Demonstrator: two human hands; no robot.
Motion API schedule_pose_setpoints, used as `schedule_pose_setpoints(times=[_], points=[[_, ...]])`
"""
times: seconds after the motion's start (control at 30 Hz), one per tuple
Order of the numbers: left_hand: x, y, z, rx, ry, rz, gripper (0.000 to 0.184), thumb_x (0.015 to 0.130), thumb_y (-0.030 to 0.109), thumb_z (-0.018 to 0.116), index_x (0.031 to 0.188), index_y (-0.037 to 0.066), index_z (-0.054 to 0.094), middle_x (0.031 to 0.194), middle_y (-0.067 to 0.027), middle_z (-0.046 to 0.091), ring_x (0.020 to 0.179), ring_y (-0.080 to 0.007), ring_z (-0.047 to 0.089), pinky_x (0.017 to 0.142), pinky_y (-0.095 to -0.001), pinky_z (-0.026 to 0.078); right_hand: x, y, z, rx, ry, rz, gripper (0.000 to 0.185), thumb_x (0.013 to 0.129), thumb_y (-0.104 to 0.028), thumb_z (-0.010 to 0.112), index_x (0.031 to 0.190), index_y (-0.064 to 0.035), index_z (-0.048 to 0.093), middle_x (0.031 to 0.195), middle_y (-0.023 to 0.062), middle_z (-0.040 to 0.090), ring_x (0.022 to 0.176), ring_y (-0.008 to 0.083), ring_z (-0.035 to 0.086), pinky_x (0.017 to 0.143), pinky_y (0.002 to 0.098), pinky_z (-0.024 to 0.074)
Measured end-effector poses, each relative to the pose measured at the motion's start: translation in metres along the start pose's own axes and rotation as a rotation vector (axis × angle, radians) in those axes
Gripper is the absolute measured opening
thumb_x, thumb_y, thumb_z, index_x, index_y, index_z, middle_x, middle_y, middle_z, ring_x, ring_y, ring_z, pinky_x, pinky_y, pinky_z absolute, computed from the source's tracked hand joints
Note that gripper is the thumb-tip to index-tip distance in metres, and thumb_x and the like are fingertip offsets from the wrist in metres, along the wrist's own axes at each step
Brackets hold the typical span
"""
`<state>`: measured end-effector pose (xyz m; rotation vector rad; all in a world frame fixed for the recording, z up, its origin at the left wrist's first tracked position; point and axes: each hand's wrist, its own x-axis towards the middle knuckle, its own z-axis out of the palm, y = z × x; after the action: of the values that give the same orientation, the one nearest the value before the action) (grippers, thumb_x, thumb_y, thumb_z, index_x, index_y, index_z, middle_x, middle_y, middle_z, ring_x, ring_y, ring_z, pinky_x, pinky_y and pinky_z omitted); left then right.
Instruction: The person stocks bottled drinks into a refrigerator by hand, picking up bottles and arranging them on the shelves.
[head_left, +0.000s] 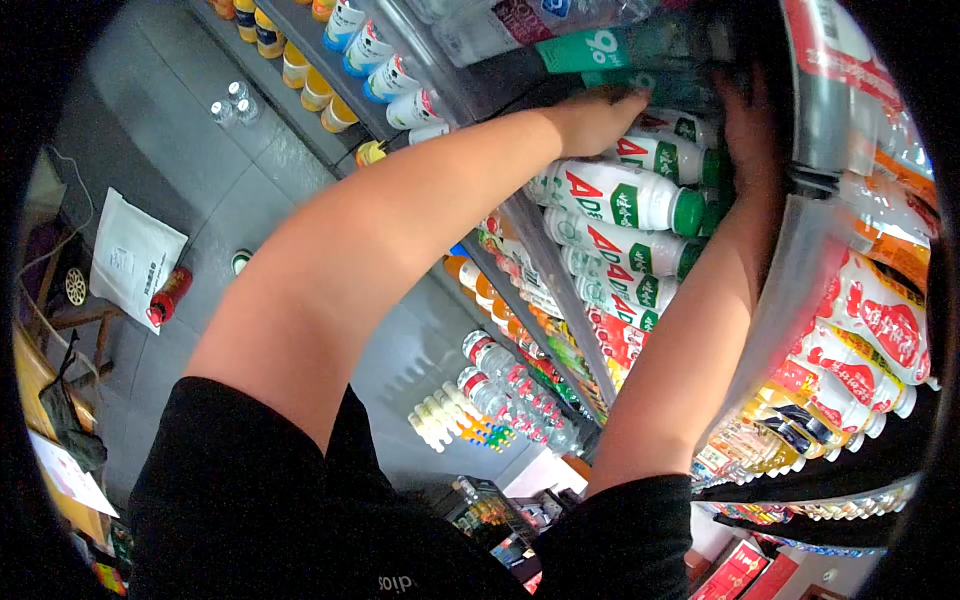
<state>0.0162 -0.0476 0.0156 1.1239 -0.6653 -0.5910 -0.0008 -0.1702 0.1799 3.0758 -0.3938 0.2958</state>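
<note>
Both my arms reach into a shelf of drinks. Several white bottles with red letters and green caps (pixel 625 198) lie in view in a row between my forearms. My left hand (pixel 600 120) is at the upper end of that row, beside the bottles; its fingers are partly hidden, and whether it grips one cannot be told. Across the row, near the green caps, my right hand (pixel 745 125) is dark and blurred against the shelf's side. Above both hands is a green label with a percent sign (pixel 600 48).
More bottles with red-and-white labels (pixel 870 325) fill the shelf at the right. Clear water bottles (pixel 490 375) and small bottles (pixel 445 415) stand on the floor below. At the left are a white package (pixel 135 250), a red bottle (pixel 172 295) and a grey tiled floor (pixel 190 130).
</note>
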Motion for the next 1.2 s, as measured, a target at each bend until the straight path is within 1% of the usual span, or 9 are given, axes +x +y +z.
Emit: schedule_pose_setpoints(times=[0.13,0.23,0.37,0.47,0.57,0.8,0.97,1.07,1.2], points=[[-0.009,0.002,-0.008,0.122,0.022,-0.040,0.056,0.094,0.045,0.034,0.124,0.001,0.051,0.126,-0.0247,0.051,0.118,-0.0393,0.047,0.102,-0.0402,0.035,-0.013,-0.028,0.003,-0.072,0.113,-0.091,0.068,0.086,-0.036,0.059,0.141,-0.0051,0.031,0.142,0.0219,0.036,0.133,0.0349,0.033,0.110,0.0396,0.0232],[-0.025,0.001,-0.016,0.169,0.148,-0.021,0.056,0.094,0.044,0.037,0.123,-0.002,0.052,0.124,-0.0255,0.052,0.117,-0.0393,0.047,0.101,-0.0404,0.035,-0.016,-0.064,0.004,0.151,0.010,-0.085,0.067,0.086,-0.033,0.060,0.140,-0.0043,0.032,0.140,0.0222,0.038,0.131,0.0349,0.036,0.109,0.0396,0.0256],[-0.039,-0.002,-0.032,0.347,0.337,0.159,0.037,0.088,0.028,0.052,0.112,-0.001,0.057,0.109,-0.0231,0.059,0.107,-0.0384,0.053,0.094,-0.0398,0.041,-0.005,-0.064,0.017,0.059,0.100,-0.122,0.060,0.087,-0.030,0.060,0.137,-0.0044,0.038,0.137,0.0215,0.042,0.128,0.0336,0.039,0.107,0.0387,0.0290],[-0.049,0.008,-0.044,0.288,0.331,0.098,0.054,0.082,0.031,0.056,0.124,-0.002,0.050,0.124,-0.0249,0.050,0.117,-0.0385,0.045,0.102,-0.0415,0.035,0.003,-0.055,0.016,0.004,0.110,-0.111,0.054,0.087,-0.028,0.059,0.133,-0.0047,0.043,0.135,0.0206,0.046,0.127,0.0323,0.042,0.106,0.0380,0.0301],[-0.056,0.012,-0.045,0.360,0.470,0.215,0.056,0.078,0.023,0.062,0.126,0.000,0.047,0.118,-0.0261,0.054,0.112,-0.0405,0.049,0.098,-0.0411,0.038,-0.004,-0.072,0.011,-0.065,0.084,-0.032,0.048,0.087,-0.025,0.059,0.129,-0.0047,0.047,0.130,0.0198,0.051,0.124,0.0315,0.045,0.105,0.0376,0.0312],[-0.055,0.025,-0.034,0.259,0.259,0.072,0.069,0.080,0.026,0.055,0.140,0.001,0.031,0.137,-0.0348,0.032,0.128,-0.0444,0.034,0.106,-0.0401,0.031,-0.023,-0.060,0.004,0.028,0.037,0.053,0.035,0.085,-0.016,0.059,0.119,-0.0084,0.057,0.121,0.0174,0.057,0.116,0.0280,0.050,0.102,0.0357,0.0339],[-0.049,0.012,-0.012,0.186,0.215,0.026,0.065,0.085,0.030,0.049,0.139,-0.002,0.032,0.136,-0.0368,0.032,0.128,-0.0452,0.034,0.106,-0.0408,0.031,-0.025,-0.043,0.001,-0.064,0.018,0.049,0.034,0.085,-0.013,0.058,0.119,-0.0089,0.058,0.122,0.0169,0.057,0.118,0.0289,0.050,0.102,0.0353,0.0342],[-0.033,-0.019,0.005,0.498,0.222,0.200,0.042,0.091,0.025,0.045,0.128,0.006,0.047,0.138,-0.0255,0.038,0.127,-0.0426,0.035,0.108,-0.0418,0.029,-0.021,-0.019,0.005,-0.111,0.008,0.016,0.034,0.085,-0.012,0.059,0.118,-0.0107,0.058,0.122,0.0173,0.057,0.118,0.0299,0.051,0.101,0.0362,0.0352],[-0.026,-0.001,0.003,0.346,0.075,0.076,0.059,0.093,0.038,0.037,0.136,-0.002,0.036,0.140,-0.0289,0.032,0.134,-0.0407,0.024,0.110,-0.0388,0.026,-0.019,-0.008,0.012,-0.122,0.060,0.061,0.035,0.083,-0.012,0.060,0.118,-0.0119,0.059,0.121,0.0176,0.058,0.116,0.0303,0.052,0.101,0.0373,0.0365]])
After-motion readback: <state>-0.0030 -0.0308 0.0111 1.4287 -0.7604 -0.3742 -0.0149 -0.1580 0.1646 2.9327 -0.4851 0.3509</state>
